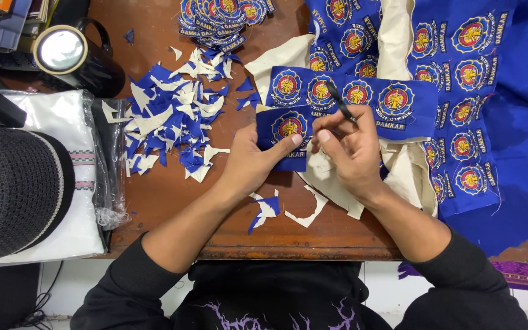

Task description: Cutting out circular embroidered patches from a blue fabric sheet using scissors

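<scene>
Left hand [249,165] pinches a blue embroidered patch [285,131] against the wooden tabletop [172,189]; right hand [349,150] has its grip closed around dark scissors [340,101].

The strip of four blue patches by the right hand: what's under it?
Under the strip of four blue patches lie cream backing fabric, showing at its left end, and the wooden table. The right hand with its black cutting tool covers the lower middle.
</scene>
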